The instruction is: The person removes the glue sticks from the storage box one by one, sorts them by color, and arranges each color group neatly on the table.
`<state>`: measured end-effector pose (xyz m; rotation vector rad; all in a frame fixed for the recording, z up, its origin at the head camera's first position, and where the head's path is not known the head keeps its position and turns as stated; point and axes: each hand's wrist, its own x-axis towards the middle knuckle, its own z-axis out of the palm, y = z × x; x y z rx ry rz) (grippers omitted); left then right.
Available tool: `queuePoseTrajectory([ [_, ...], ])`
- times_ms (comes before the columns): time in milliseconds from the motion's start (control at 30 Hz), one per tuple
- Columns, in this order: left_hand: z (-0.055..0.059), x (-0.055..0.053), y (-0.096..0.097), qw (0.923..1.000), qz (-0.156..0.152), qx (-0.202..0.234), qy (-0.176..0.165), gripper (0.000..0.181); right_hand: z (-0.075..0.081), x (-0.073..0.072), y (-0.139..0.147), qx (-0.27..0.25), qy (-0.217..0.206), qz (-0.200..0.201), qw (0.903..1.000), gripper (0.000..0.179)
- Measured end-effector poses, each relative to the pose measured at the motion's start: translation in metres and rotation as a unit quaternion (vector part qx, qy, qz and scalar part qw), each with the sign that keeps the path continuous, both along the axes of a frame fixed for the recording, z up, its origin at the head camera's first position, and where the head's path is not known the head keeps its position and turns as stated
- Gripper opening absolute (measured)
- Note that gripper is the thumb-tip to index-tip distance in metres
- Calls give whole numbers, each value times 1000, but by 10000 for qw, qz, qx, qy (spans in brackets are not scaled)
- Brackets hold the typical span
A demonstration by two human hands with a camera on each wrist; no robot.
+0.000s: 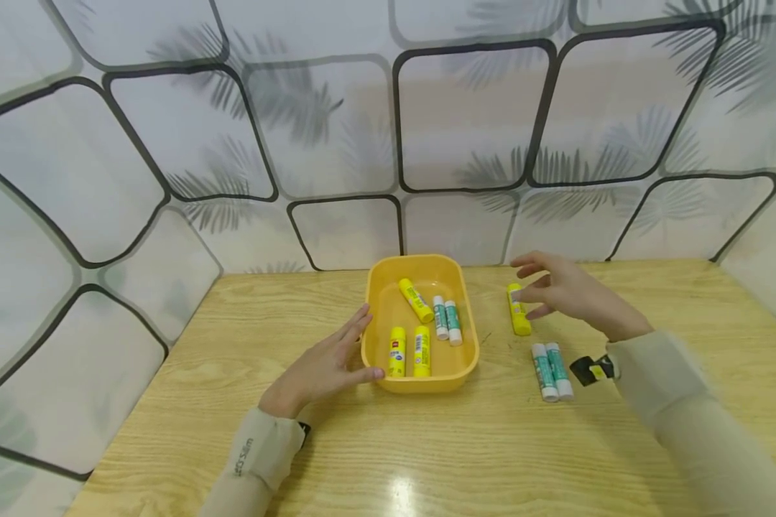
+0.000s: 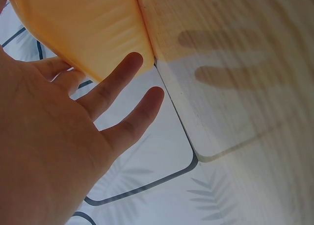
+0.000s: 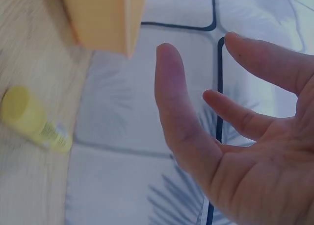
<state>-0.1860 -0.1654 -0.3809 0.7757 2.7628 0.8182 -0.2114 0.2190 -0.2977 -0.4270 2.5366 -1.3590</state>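
My left hand [image 1: 320,370] rests against the left side of a yellow plastic tray [image 1: 427,385], fingers spread along its wall and thumb at the front corner. To the right of the tray, my right hand [image 1: 569,291] is over a yellow glue stick [image 1: 521,322] lying on the table. Its fingers are spread and loosely bent, and in the right wrist view the glue stick [image 3: 32,119] lies apart from them. Inside the tray are three yellow glue sticks [image 1: 416,300] and two white-and-green glue sticks [image 1: 453,322].
Two more white-and-green glue sticks [image 1: 544,372] lie side by side on the wooden table [image 1: 388,445], below the right hand. A patterned wall covering [image 1: 459,122] rises behind the table's back edge, close to the tray's far end.
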Motion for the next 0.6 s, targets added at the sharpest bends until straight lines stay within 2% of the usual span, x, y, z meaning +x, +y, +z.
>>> queuePoseTrajectory([
  [300, 0, 0, 0, 10000, 35, 35, -9, 97, 14, -16, -31, -512, -113, 50, 9986, 59],
  [600, 0, 1, 0, 10000, -6, 48, 2, 97, 10, -37, -59, -889, -507, 45, 9947, 60],
])
